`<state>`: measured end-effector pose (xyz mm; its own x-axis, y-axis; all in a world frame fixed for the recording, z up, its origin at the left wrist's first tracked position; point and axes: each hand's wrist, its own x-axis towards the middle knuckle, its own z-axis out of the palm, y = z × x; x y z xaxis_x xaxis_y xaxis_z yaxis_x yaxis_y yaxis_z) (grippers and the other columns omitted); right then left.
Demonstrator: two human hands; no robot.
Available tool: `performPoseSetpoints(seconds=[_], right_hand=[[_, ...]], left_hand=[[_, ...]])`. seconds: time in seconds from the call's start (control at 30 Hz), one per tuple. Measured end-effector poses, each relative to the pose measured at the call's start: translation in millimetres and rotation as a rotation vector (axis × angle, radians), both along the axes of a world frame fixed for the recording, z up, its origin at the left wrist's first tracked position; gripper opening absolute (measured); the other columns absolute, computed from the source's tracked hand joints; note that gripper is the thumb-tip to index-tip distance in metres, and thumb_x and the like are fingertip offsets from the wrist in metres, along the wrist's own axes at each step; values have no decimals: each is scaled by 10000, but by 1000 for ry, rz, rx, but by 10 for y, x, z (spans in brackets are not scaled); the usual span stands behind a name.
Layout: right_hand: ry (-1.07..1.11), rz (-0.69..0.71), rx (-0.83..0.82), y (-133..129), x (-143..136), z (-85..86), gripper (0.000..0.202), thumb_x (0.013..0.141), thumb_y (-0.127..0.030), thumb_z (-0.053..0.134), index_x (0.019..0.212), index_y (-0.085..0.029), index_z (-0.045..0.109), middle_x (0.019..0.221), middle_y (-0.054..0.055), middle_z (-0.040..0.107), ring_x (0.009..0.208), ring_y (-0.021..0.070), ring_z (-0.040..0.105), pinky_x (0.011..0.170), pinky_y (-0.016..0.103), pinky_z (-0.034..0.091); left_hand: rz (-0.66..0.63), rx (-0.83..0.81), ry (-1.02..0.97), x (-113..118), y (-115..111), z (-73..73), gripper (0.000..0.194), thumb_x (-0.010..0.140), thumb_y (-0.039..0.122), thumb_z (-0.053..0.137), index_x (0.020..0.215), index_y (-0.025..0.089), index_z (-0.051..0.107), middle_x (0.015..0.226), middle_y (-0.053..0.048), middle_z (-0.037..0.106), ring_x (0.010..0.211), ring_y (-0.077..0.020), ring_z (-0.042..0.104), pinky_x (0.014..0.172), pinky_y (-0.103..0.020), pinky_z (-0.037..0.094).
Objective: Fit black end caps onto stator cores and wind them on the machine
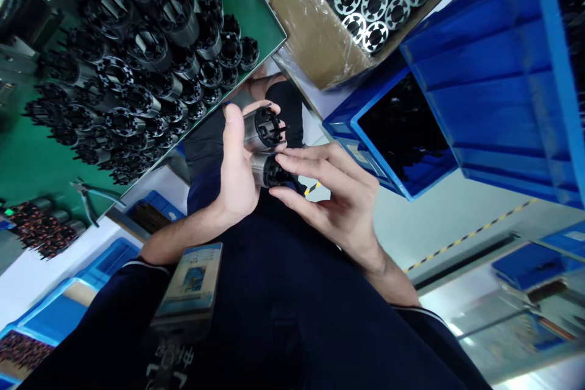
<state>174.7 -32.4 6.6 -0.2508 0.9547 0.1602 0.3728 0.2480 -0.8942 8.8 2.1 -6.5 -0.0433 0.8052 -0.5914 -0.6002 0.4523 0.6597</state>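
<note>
My left hand (238,177) is closed around two cylindrical motor stator cores, one above the other in the picture. The upper stator core (256,129) has a steel body and a black slotted plastic end with prongs facing right. Just below it, the lower stator core (260,169) also turns its black end to the right. My right hand (340,192) pinches that black end between thumb and fingertips. Its other fingers stretch out past the part, and the palm hides nothing of the upper core.
Many similar stator cores (146,49) stand on a green bench (27,161) at left, with pliers (86,198) at its edge. Bare steel cores (375,3) fill a cardboard box (315,30). Blue bins (498,73) stand at right, one holding black parts (402,128).
</note>
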Motion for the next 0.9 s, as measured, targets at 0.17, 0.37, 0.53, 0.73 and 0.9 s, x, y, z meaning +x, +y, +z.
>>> performPoseSetpoints(seconds=[0.17, 0.37, 0.53, 0.73, 0.9], right_hand=[[-38, 45, -16, -7, -25, -54, 521, 1083, -349, 993, 1580, -403, 845, 1391, 64, 903, 1229, 291, 904, 1105, 490, 803], [-21, -44, 142, -8, -157, -286, 606, 1061, -467, 1014, 1564, -323, 707, 1467, 141, 897, 1303, 354, 902, 1074, 555, 810], [-116, -76, 157, -2, -38, -321, 398, 1161, -518, 877, 1449, -311, 696, 1735, 194, 769, 1425, 358, 869, 1184, 614, 767], [-267, 187, 78, 53, -70, -198, 481, 1128, -642, 888, 1414, -265, 799, 1973, 215, 533, 1835, 333, 540, 1473, 591, 530], [-280, 263, -112, 262, 233, -336, 458, 1177, -696, 792, 1363, -286, 875, 1715, 134, 803, 1612, 304, 740, 1391, 524, 587]], left_hand=[[17, -18, -7, -10, 2, 29, 780, 1109, 1015, 585, 1189, 249, 711, 1093, -108, 751, 1107, -301, 826, 947, -401, 691], [26, -80, -97, -78, -18, 56, 368, 1216, 630, 646, 1289, 271, 687, 1223, -114, 799, 1331, -352, 836, 972, -416, 732], [-21, 109, 79, -290, -50, 132, 425, 1011, 454, 1015, 1279, 324, 712, 1375, -60, 830, 1464, -303, 784, 1089, -357, 706], [-79, 217, 110, -299, 64, 106, 512, 1018, 829, 907, 995, 336, 770, 839, 35, 707, 827, -192, 714, 892, -340, 744], [-370, -227, -69, -214, -36, -185, 551, 1070, 827, 749, 974, 284, 762, 799, -31, 741, 695, -254, 760, 471, -330, 611]])
